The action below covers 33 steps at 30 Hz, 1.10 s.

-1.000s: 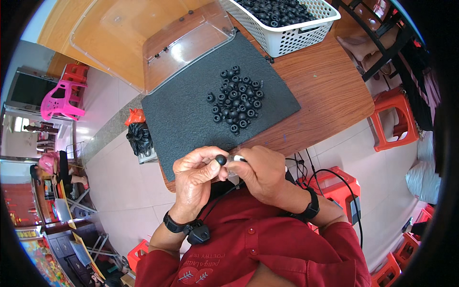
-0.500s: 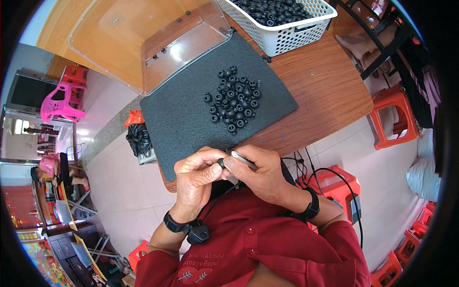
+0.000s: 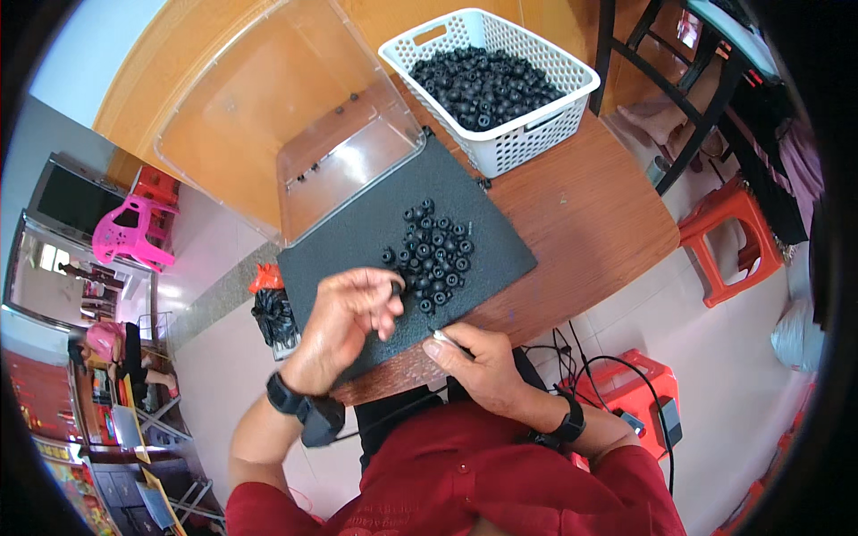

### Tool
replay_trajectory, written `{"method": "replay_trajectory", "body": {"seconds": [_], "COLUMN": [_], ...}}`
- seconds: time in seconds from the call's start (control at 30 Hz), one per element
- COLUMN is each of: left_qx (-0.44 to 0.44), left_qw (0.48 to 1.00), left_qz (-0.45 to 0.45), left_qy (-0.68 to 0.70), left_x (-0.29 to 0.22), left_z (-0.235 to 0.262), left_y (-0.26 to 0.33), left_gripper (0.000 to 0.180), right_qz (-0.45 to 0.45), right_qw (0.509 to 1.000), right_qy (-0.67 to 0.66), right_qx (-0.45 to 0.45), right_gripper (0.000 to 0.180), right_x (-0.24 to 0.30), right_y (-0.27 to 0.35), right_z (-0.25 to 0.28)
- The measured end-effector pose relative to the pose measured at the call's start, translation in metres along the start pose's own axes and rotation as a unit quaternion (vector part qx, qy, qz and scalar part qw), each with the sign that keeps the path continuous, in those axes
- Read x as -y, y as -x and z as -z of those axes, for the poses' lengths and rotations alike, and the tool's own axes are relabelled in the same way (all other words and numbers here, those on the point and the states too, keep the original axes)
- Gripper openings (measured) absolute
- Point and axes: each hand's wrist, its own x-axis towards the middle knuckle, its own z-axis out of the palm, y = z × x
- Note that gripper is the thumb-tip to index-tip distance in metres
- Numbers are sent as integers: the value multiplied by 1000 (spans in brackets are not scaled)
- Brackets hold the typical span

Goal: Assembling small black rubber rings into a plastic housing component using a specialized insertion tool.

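While a red shirt point(image 3: 460, 460) is seen at the lower edge, both bare forearms are stretched toward the bench point(image 3: 581, 205), with a black band worn on each wrist. At the bench's near edge, a slim tool point(image 3: 454, 344) with a pale end is gripped in the closed fingers of the right hand point(image 3: 481, 364); its exact kind cannot be told. Just beyond and to the left, a small black ball-shaped piece point(image 3: 396, 288) is pinched between the thumb and forefinger of the left hand point(image 3: 353, 313), above the dark textured mat point(image 3: 335, 259), while the other fingers are loosely curled.

Near that hand, a loose pile of similar black pieces point(image 3: 438, 255) is spread on the mat, round openings being shown by many of them. Along the mat's far left edge, a clear plastic bin point(image 3: 259, 116) is stood. Farther right on the bench, a white perforated basket point(image 3: 523, 147) is filled with more black pieces point(image 3: 487, 85). Beyond the bench's right end, a red stool point(image 3: 737, 228) is placed on the floor.
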Motion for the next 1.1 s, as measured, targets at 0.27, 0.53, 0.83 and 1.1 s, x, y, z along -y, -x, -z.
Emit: {"method": "replay_trajectory", "body": {"seconds": [0.27,0.53,0.83,1.1], "left_qx": [70,-76,-52,-64], "left_qw": [975,927,907,868], "left_qz": [-178,-258,-154,-215], "left_qy": [-111,-263,-387,-443], "left_x": [-138,-148,-37,-14], "left_z": [-36,-44,23,39], "left_y": [-126,-117,-128,-86], "left_gripper": [29,29,14,13], "right_qz": [14,18,34,29], "right_qw": [1000,1000,999,999], "right_qy": [-10,2,19,33], "right_qx": [16,15,17,20], "right_gripper": [27,29,27,27], "right_x": [-1,-2,-3,0], "right_y": [-1,-2,-2,-2], "right_z": [3,6,3,5]}}
